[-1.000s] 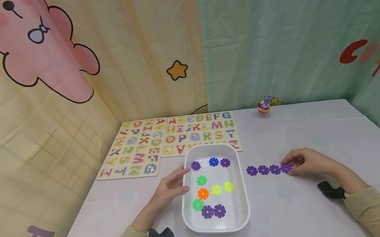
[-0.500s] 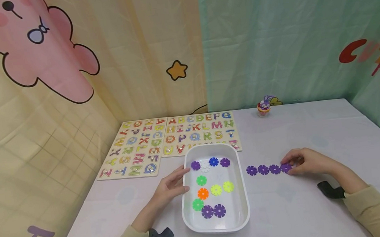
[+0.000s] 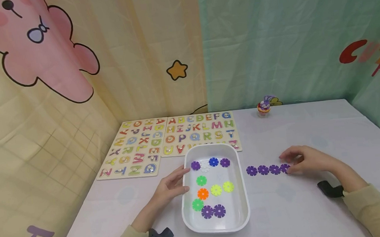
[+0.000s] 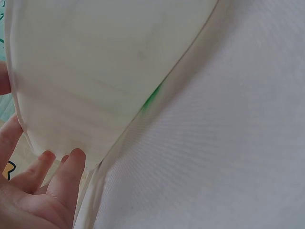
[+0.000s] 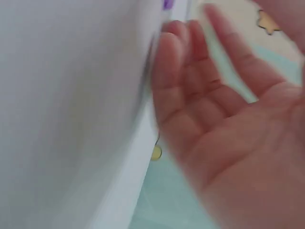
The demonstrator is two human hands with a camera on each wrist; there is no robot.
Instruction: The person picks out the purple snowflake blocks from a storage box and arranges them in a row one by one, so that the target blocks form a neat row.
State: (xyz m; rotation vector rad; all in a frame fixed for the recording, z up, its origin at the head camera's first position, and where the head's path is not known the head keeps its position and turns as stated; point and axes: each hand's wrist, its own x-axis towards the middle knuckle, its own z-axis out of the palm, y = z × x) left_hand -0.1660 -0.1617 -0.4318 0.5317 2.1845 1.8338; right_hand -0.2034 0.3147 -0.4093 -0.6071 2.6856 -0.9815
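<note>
In the head view, four purple discs (image 3: pixel 263 169) lie in a row on the white table (image 3: pixel 299 215), right of the white tray (image 3: pixel 218 230), each next to its neighbour. The right hand (image 3: pixel 310 159) is at the row's right end, thumb by the last disc (image 3: pixel 284 168) and forefinger raised above it, the two spread apart; whether the thumb touches the disc cannot be told. Half a second ago the fingertips were down over this disc; now they have lifted and parted, while the other three discs and the tray lie as they did. The left hand (image 3: pixel 169 186) rests loosely at the tray's left rim, fingers extended, just as before. Inside the tray are four more purple discs, two green, two yellow, one orange and one blue; white ones overlap, so their number is unclear. Two letter boards (image 3: pixel 127 150) and one rabbit figure (image 3: pixel 263 106) stand farther back. In the left wrist view, the left fingertips touch the tray's wall. In the right wrist view, somewhat blurred, the right fingers bend slightly around nothing, a purple scrap just beyond their tips.
</note>
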